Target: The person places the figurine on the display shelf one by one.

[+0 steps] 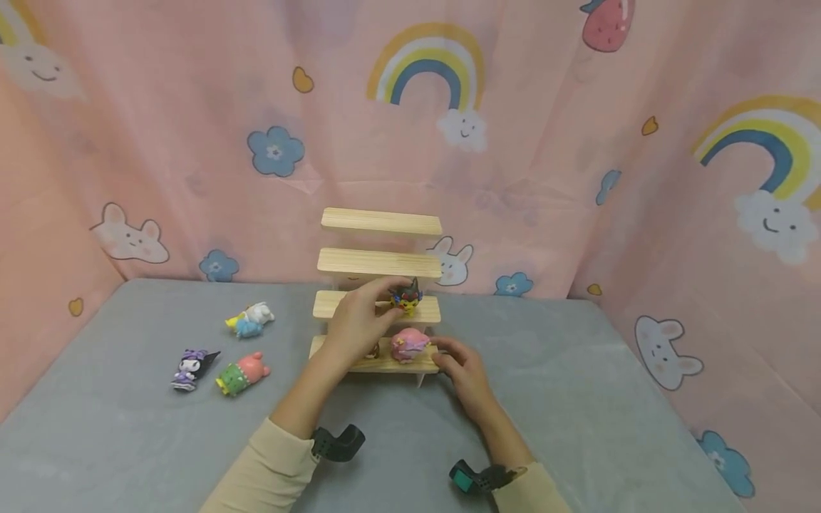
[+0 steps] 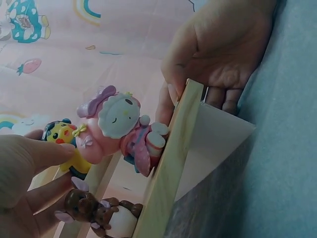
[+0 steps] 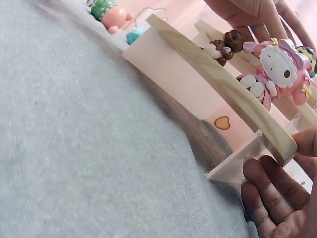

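- My left hand pinches the yellow figurine between thumb and fingers, at the second board from the bottom; contact with the wood, I can't tell.
- My right hand grips the bottom board at its right end, fingers curled underneath.
- The pink figurine sits there, beside the brown figurine.

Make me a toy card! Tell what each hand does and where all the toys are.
Left hand: holds yellow toy
Yellow toy: at second shelf from bottom; can't tell if touching
Right hand: grips bottom shelf's right end
On bottom shelf: pink toy, brown toy
On table: blue toy, purple toy, green toy
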Tool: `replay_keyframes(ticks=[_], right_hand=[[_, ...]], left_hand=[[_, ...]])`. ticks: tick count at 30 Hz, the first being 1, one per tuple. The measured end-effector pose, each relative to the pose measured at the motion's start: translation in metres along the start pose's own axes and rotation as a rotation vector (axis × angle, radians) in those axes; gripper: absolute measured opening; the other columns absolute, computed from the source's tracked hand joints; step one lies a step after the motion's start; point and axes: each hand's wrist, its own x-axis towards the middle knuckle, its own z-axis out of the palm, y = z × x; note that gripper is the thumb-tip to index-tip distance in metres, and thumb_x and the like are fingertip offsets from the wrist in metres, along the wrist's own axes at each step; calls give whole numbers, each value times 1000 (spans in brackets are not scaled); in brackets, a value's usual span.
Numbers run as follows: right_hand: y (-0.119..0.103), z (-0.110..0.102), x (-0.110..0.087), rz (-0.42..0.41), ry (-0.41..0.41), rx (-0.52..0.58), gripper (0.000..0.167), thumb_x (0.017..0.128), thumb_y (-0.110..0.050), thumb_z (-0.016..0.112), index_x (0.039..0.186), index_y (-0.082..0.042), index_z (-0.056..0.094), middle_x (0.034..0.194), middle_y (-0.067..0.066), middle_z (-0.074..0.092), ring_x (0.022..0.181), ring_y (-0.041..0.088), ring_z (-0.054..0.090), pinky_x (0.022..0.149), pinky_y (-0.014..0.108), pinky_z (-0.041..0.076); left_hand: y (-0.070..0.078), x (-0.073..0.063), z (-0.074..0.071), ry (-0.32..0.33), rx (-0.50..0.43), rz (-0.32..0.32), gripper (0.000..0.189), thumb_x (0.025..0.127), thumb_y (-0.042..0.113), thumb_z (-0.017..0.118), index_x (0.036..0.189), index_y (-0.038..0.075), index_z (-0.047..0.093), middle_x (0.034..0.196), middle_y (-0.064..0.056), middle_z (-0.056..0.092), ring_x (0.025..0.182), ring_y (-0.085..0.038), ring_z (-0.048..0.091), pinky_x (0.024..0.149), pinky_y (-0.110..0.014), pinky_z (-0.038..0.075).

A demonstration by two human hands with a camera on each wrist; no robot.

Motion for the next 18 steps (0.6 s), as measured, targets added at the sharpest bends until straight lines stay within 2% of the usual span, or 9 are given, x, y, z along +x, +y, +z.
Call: replay_keyframes(ticks=[12,18], right_hand=[[-2,1,0,-5,-7,3,29,98,-10,57,123,-2,68,127,19,67,99,8,61,85,23,52],[-2,0,0,11,-3,-6,29,98,-9,57,124,-2,68,127,18,67,99,7,61,85,22,52]], left_hand=[[-3,3,1,-41,-44,-3,47,91,3,73,133,22,64,128,-2,70,117,-23,69,95,-35,59],[-3,3,0,-79,-131,-16,47,93,3,70,135,22,63,133,-3,67,121,-25,67,99,-36,58]])
